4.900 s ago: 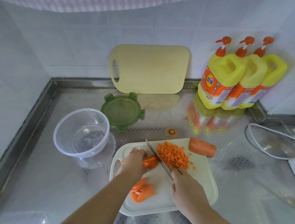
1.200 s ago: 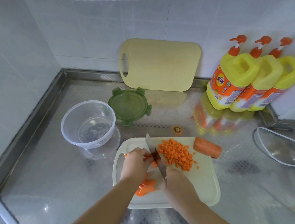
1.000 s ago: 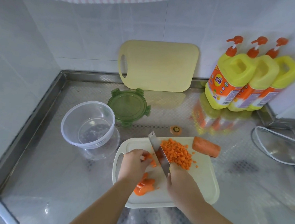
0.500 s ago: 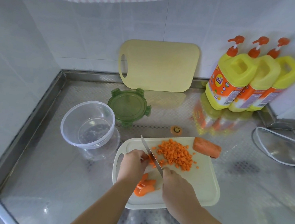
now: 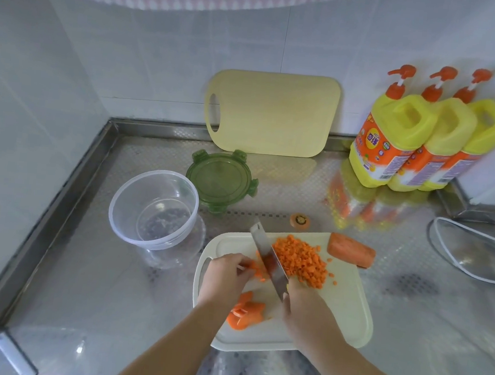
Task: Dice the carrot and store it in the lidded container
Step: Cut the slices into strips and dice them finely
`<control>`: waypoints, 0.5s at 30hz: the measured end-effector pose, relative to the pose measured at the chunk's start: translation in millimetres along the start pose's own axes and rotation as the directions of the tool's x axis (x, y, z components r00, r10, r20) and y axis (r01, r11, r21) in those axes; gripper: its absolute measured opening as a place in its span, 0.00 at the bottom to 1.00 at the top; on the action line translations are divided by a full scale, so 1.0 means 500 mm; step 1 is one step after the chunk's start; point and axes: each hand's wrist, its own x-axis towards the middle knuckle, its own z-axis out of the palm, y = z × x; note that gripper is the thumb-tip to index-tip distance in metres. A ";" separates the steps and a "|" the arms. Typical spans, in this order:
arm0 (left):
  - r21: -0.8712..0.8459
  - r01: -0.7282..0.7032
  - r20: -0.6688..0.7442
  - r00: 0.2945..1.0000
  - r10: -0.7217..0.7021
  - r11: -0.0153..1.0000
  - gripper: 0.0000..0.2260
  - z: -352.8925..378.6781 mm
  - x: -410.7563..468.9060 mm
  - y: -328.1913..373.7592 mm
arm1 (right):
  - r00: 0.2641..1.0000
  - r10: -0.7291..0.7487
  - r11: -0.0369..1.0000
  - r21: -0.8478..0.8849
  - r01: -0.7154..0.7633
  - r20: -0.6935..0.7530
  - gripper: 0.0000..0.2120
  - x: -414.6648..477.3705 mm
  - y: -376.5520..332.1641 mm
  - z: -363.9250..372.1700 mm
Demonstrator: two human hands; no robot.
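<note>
Carrot strips [image 5: 259,273] half hidden beneath left hand [image 5: 225,278] and knife [image 5: 265,250]

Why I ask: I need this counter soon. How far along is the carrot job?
Done: a pile of dice sits on the board. In hand: the right hand holds the knife, cutting strips pinned by the left hand. Left: the slabs, the uncut chunk, then filling the empty container and fitting the lid.
</note>
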 end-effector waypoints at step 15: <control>0.098 -0.025 -0.023 0.999 0.028 0.995 0.07 0.001 0.008 -0.003 | 0.999 -0.044 0.997 -0.062 0.046 0.031 0.14 -0.019 -0.042 -0.006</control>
